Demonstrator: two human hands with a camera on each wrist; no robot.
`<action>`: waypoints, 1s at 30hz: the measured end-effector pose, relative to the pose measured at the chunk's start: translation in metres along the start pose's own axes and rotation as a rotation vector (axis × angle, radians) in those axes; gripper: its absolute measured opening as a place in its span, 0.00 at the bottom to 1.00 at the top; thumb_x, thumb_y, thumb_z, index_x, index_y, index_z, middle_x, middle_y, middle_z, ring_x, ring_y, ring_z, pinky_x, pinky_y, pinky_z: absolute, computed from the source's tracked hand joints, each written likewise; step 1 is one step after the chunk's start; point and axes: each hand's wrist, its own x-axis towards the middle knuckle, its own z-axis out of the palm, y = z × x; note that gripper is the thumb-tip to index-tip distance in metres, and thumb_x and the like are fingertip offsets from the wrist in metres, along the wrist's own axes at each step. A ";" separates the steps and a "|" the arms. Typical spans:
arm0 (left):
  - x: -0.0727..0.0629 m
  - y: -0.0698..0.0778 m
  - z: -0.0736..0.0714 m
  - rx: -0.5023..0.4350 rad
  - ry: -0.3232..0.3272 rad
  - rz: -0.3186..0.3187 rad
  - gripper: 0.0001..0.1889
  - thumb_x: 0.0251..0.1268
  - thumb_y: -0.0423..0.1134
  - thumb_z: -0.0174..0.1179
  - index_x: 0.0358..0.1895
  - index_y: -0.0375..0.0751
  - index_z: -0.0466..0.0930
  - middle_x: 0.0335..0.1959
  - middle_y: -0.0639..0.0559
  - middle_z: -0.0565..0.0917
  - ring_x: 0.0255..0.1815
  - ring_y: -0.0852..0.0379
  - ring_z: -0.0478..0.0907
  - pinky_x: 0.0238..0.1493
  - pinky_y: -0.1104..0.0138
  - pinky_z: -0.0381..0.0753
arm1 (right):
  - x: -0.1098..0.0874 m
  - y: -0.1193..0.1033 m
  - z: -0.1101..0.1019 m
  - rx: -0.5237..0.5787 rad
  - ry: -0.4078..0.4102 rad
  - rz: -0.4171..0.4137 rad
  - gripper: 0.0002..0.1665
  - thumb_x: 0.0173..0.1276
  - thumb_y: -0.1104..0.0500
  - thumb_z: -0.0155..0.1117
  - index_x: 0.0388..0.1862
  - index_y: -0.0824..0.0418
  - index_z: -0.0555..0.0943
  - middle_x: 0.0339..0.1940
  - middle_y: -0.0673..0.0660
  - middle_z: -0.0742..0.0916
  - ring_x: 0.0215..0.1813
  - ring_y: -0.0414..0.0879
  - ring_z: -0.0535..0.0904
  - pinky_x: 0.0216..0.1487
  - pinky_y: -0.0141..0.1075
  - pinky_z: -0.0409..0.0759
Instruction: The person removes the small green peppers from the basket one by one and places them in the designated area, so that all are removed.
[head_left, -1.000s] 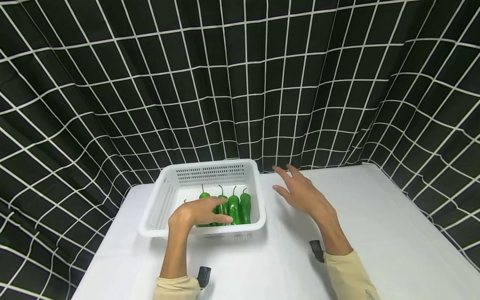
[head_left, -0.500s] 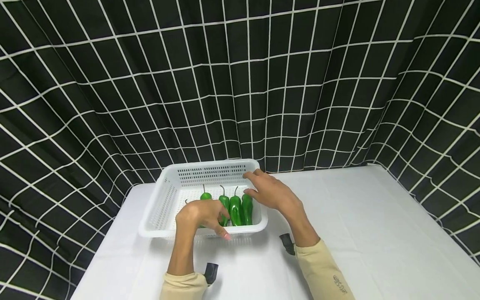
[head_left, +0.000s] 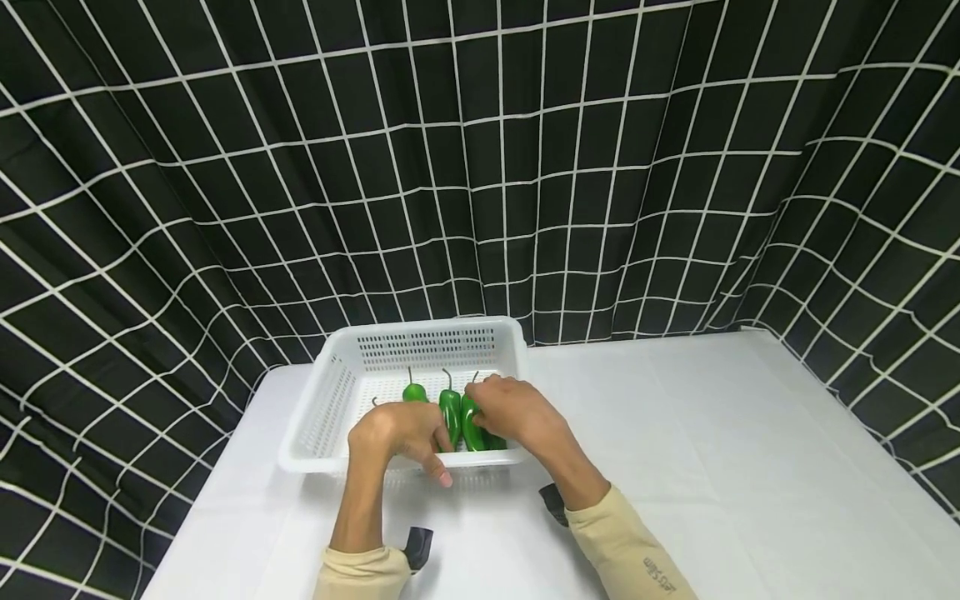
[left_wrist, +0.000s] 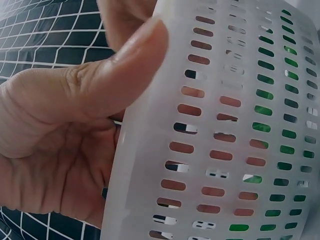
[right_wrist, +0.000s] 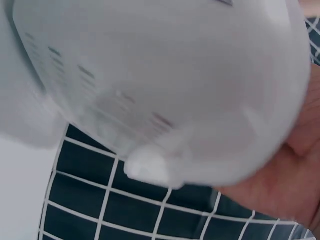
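A white perforated plastic basket (head_left: 330, 461) stands on the table and holds several glossy green peppers (head_left: 450, 412) with thin curved stems. My left hand (head_left: 397, 429) hangs over the front rim, thumb outside, fingers down inside by the peppers. Through the slots of the basket wall (left_wrist: 135, 185) in the left wrist view, finger skin shows beside green; whether these fingers grip anything I cannot tell. My right hand (head_left: 517, 410) reaches across the basket's right rim, its fingers and thumb curled over the rightmost peppers. Right wrist view: the palm (right_wrist: 285, 190) is behind the blurred basket corner, fingertips hidden.
A white cloth (head_left: 675, 433) covers the table on both sides of the basket. Black curtains (head_left: 562, 167) with a white grid stand behind and at both sides, close to the basket's back. A small black device (head_left: 418, 548) sits at each wrist.
My right hand has come left from beside the basket and down onto the right-hand peppers, its fingers now curled. My left hand's thumb has dropped outside the front rim, its fingers bending down inside.
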 end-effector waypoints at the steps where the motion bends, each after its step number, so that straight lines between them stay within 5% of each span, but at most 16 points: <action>1: 0.000 0.000 0.000 -0.005 0.002 0.003 0.15 0.43 0.46 0.84 0.37 0.52 0.95 0.35 0.61 0.93 0.39 0.63 0.81 0.46 0.58 0.84 | 0.000 -0.002 0.002 -0.028 -0.007 0.013 0.05 0.68 0.60 0.74 0.38 0.59 0.84 0.30 0.53 0.85 0.31 0.45 0.75 0.36 0.39 0.78; 7: 0.001 0.001 -0.001 -0.024 0.025 0.016 0.11 0.41 0.42 0.85 0.31 0.54 0.95 0.29 0.64 0.91 0.32 0.64 0.74 0.36 0.64 0.78 | 0.000 -0.011 0.014 -0.262 -0.062 0.083 0.07 0.62 0.59 0.76 0.28 0.57 0.85 0.25 0.54 0.88 0.27 0.44 0.74 0.42 0.39 0.81; 12: 0.001 0.000 0.001 -0.038 0.036 0.038 0.11 0.40 0.39 0.85 0.30 0.54 0.95 0.28 0.64 0.91 0.30 0.66 0.72 0.32 0.67 0.76 | 0.000 -0.017 0.018 -0.348 -0.102 0.116 0.07 0.62 0.57 0.74 0.27 0.58 0.88 0.26 0.56 0.90 0.28 0.44 0.76 0.49 0.40 0.79; 24: 0.002 -0.006 0.002 -0.040 0.044 0.017 0.12 0.37 0.41 0.85 0.28 0.57 0.94 0.29 0.66 0.91 0.31 0.66 0.74 0.33 0.66 0.78 | 0.004 -0.016 0.023 -0.253 -0.011 0.070 0.10 0.63 0.67 0.72 0.24 0.58 0.83 0.24 0.54 0.85 0.26 0.43 0.72 0.33 0.38 0.83; 30: 0.004 -0.005 0.003 -0.051 0.051 0.028 0.12 0.36 0.40 0.85 0.27 0.55 0.93 0.28 0.66 0.91 0.30 0.66 0.73 0.32 0.67 0.77 | 0.002 -0.015 0.019 -0.186 0.028 0.073 0.09 0.64 0.69 0.70 0.28 0.57 0.83 0.26 0.53 0.85 0.29 0.43 0.73 0.33 0.38 0.81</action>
